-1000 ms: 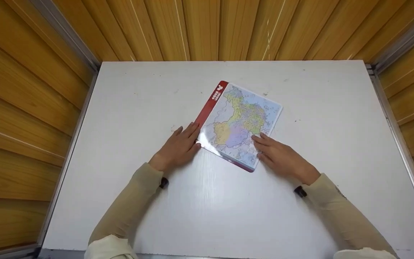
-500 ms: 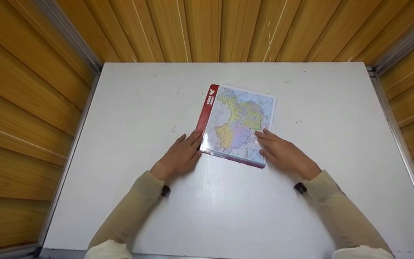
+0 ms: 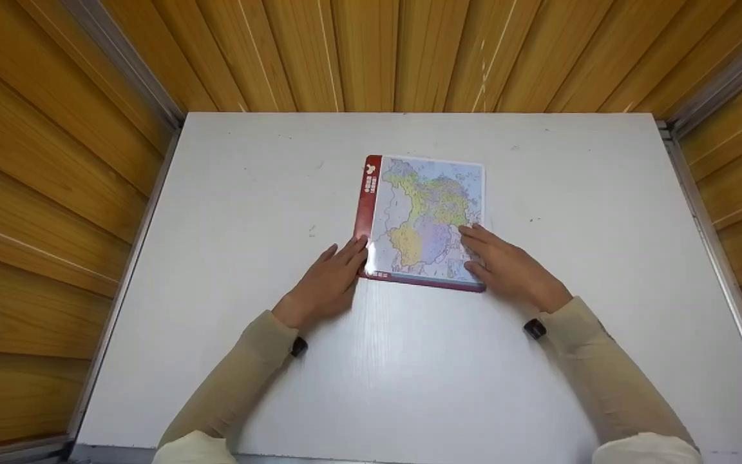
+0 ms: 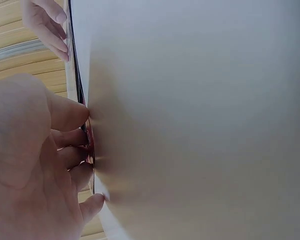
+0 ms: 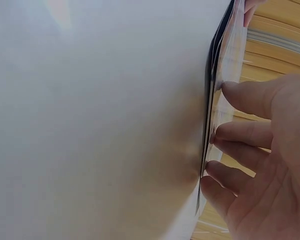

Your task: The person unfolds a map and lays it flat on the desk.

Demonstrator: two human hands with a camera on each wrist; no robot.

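Note:
A flat sheet or booklet printed with a coloured map [image 3: 429, 219], a red band down its left side, lies on the white table, nearly square to it with a slight tilt. The left hand [image 3: 323, 283] touches its lower left edge, fingers extended over the red band. At the lower right edge rests the right hand [image 3: 513, 267], fingertips on the map. In the left wrist view the left hand [image 4: 40, 155] has its fingertips along the thin edge. The right wrist view shows the right hand [image 5: 270, 145] with spread fingers against several thin layers.
The white table [image 3: 371, 386] carries small dark marks. Wood-patterned panels [image 3: 371, 51] stand behind it and on both sides, with metal rails at the corners. A dark band or device [image 3: 535, 328] is on the right wrist, another [image 3: 299, 347] on the left.
The map has turned counter-clockwise from a strong slant to nearly straight, its top edge shifting left. Both hands have stayed at its sides, the right moving slightly up and the left slightly down.

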